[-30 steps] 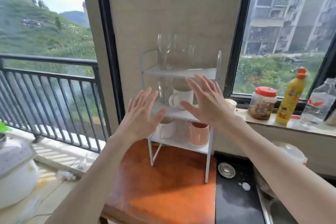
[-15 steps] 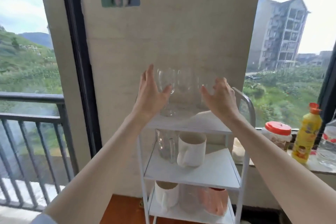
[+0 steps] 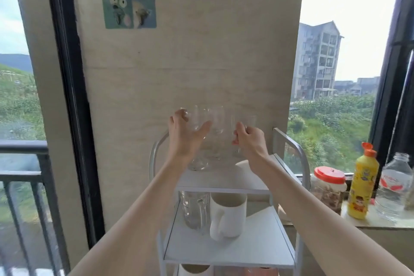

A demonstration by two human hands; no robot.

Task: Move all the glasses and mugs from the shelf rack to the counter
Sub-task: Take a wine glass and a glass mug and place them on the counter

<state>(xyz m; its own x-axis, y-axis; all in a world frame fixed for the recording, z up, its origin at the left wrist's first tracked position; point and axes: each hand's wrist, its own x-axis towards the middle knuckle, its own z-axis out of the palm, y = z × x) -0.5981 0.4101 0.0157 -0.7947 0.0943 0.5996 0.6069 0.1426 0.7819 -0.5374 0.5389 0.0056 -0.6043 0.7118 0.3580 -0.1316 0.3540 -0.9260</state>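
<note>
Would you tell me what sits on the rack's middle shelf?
On the middle shelf stand a clear glass mug and, touching its right, a white mug. The top shelf hides anything farther back.

Bright daylight from both sides: overexposed white sky in the right window [image 3: 349, 6], paler blown sky on the left. Beige textured wall panel [image 3: 186, 56] between them is evenly lit, no hard shadows. White metal shelf rack [image 3: 226, 253] shows a diagonal sunlit patch on its middle tier, soft shade beneath the top tier. Clear stemmed glasses [image 3: 215, 123] on top nearly vanish against the wall, edges faint. Wide-angle bowing: black window frame [image 3: 67, 96] leans and curves toward the edges. Overall slightly soft, mild compression smear, distant grey apartment block [image 3: 318, 60] hazy
</note>
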